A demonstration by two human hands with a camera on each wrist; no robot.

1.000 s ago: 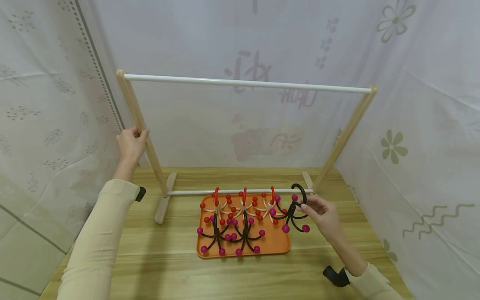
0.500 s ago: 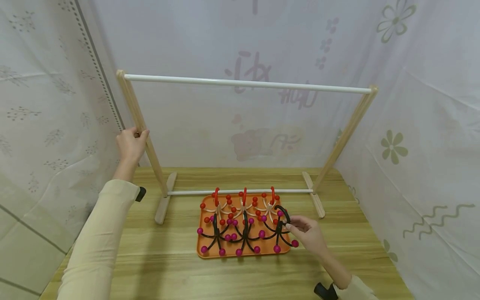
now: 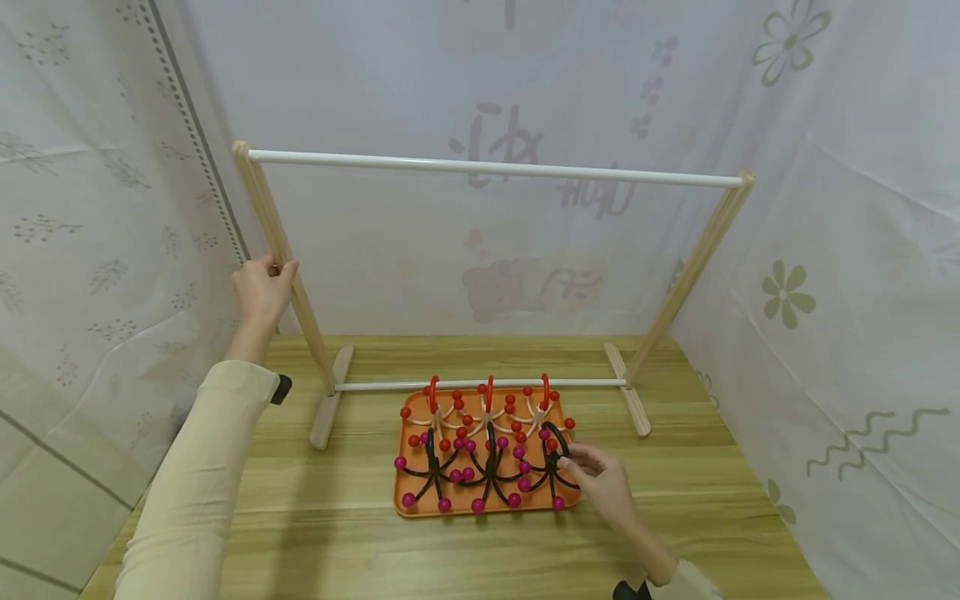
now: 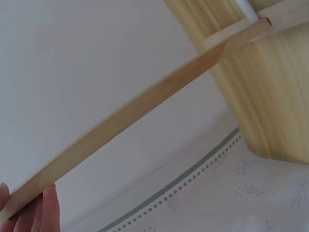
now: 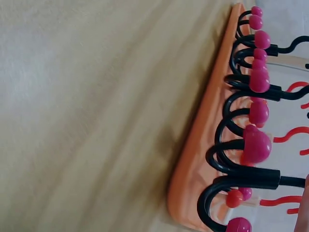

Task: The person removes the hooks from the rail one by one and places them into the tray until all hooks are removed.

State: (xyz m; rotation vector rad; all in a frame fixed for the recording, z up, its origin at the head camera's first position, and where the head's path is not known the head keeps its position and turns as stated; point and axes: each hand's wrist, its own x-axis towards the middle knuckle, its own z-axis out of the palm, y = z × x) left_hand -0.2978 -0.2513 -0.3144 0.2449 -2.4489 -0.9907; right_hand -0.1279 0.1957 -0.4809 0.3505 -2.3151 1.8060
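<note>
Left hand [image 3: 260, 289] curls its fingers round the wooden rack post [image 3: 281, 250], left of centre. Right hand [image 3: 603, 482] pinches the black hanger [image 3: 550, 467] lying on the orange tray [image 3: 487, 509] — lower centre, tray's right end.

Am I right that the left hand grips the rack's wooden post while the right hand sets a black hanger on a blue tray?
Not quite: the tray is orange, as the head view shows. The left hand does grip the wooden post, and the right hand holds the black hanger.
</note>
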